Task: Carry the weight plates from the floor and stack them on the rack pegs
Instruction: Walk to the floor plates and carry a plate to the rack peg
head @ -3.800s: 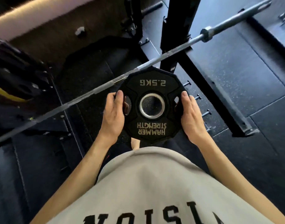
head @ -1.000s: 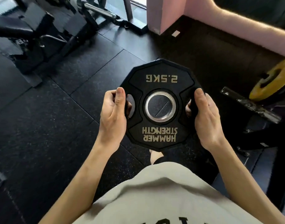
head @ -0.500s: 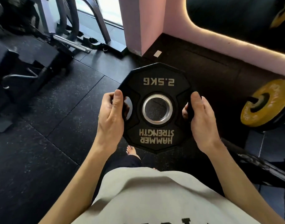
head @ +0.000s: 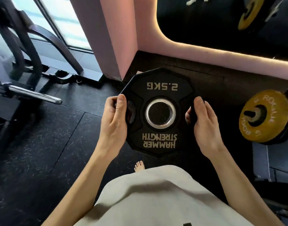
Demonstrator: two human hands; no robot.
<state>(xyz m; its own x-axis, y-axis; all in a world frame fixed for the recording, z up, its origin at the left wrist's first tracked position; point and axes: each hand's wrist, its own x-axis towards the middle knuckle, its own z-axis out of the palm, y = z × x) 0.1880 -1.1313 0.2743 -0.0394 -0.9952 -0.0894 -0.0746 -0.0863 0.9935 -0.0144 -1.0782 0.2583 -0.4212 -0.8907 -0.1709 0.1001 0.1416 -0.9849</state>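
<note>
I hold a black 2.5 kg weight plate [head: 161, 88], marked Hammer Strength, flat in front of my waist with its steel-ringed hole facing up. My left hand [head: 113, 123] grips its left edge, thumb on top and fingers through the grip slot. My right hand [head: 205, 126] grips the right edge the same way. To the right, a yellow plate [head: 268, 121] hangs on a dark rack peg [head: 249, 113] whose tip sticks out through its centre.
A pink wall corner [head: 117, 38] stands just ahead, with a mirror [head: 205, 18] along the wall that reflects another yellow plate. At the left stands a machine frame with a chrome bar end [head: 37, 95]. Black rubber floor [head: 42, 152] lies below, my bare toes visible.
The view has swung right and moved closer to the wall. The yellow plate on its peg now sits larger and nearer at my right. Both hands keep the same grip on the plate.
</note>
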